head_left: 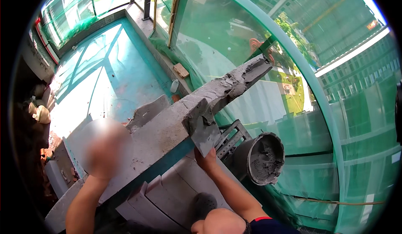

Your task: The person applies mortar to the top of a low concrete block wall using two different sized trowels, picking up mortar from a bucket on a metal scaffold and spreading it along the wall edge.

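Observation:
My right hand grips a trowel, its handle hidden in my fingers. The flat grey trowel blade carries wet mortar and touches the side of a low wall top. Rough grey mortar is spread along the far stretch of that wall. My left hand is smeared, so its fingers cannot be made out. It is over the near left of the wall top, beside a pale flat panel. A bucket of grey mortar stands to the right of my right hand.
A metal frame stands beside the bucket. Pale blocks lie below the wall near my knee. A brick and a plastic bottle rest on the far ledge. Green netting hangs beyond; a blue-green floor lies left.

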A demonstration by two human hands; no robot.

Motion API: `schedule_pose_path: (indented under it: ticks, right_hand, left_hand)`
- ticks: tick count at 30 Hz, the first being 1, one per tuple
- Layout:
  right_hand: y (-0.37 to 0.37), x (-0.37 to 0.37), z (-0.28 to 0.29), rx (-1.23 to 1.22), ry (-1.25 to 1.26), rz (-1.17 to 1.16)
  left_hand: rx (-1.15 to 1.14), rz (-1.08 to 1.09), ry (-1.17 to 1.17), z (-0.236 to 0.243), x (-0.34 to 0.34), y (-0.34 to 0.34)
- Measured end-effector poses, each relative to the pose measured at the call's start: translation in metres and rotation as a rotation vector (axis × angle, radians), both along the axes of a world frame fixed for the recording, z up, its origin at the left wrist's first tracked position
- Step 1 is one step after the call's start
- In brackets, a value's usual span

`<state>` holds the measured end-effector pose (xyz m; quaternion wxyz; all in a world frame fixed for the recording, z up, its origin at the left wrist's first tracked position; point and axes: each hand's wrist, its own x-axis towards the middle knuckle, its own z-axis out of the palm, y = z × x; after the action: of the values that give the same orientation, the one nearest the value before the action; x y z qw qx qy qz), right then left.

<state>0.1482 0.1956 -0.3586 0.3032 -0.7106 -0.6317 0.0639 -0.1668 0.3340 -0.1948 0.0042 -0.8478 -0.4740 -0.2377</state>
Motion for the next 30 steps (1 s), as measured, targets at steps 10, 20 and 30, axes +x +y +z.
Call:
schedule_pose_path:
  ticks: [10, 20, 30]
  right_hand:
    - [-0.104, 0.016, -0.033, -0.287, -0.007, -0.008]
    - [-0.026, 0.024, 0.146, 0.035, 1.362, -0.089]
    - [-0.01, 0.06, 0.06, 0.109, 1.871, -0.313]
  left_hand:
    - [-0.027, -0.011, -0.032, 0.004, 0.003, 0.0]
    - [-0.047, 0.017, 0.017, 0.007, 0.004, -0.008]
    - [-0.057, -0.01, 0.007, 0.01, 0.009, -0.007]
